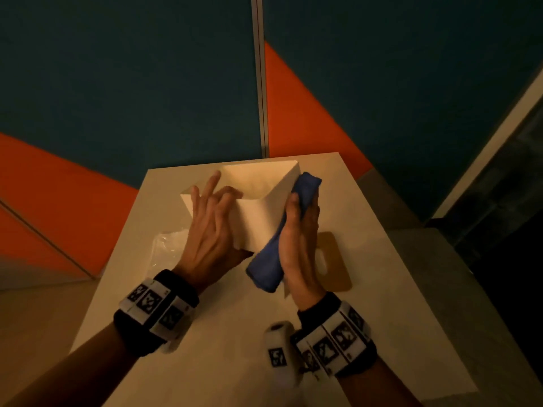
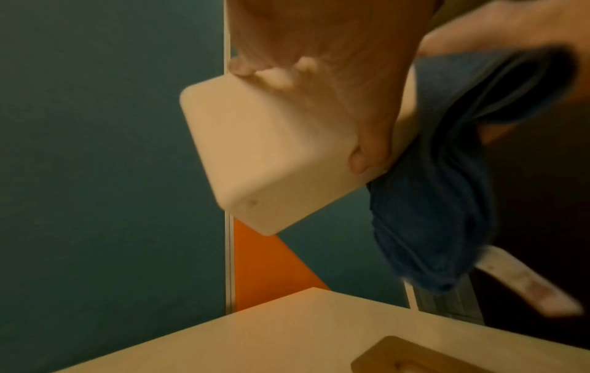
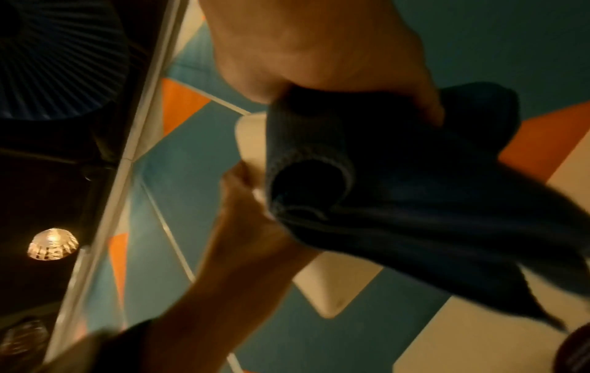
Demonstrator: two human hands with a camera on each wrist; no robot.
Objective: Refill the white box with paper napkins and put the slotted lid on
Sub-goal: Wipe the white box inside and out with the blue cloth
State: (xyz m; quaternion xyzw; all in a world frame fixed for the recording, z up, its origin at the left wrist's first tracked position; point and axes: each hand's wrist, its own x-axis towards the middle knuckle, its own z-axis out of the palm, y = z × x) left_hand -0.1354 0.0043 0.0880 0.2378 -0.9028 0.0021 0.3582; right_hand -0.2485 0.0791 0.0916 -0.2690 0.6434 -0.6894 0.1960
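My left hand (image 1: 210, 227) grips the white box (image 1: 258, 198) by its near-left corner, thumb under, fingers partly splayed over the rim, and holds it tilted clear of the desk (image 1: 223, 333). Box mouth faces up toward me; the inside looks empty, no napkins in it.

My right hand (image 1: 299, 245) presses a folded blue cloth (image 1: 276, 245) flat against the box's right wall, thumb curled over the cloth's edge. Cloth runs from the box's rim at 1 o'clock down to a loose end at 6 o'clock.

The slotted lid (image 1: 335, 259), tan wood, lies flat on the desk at 4 o'clock of the box, partly hidden by my right hand. A crinkled clear plastic wrap (image 1: 167, 245) sits at 8 o'clock near the desk edge; whether it holds the napkins I cannot tell.

Judgement: this is a wipe-down ahead of refilling. Risks from here:
- Left-hand hold is a corner pinch only; the cloth's sideways push could twist the box out and drop it.
- The hanging cloth end could drag across the lid and shift it.
- The wrap lies close to the desk edge; an elbow brush could send it off.
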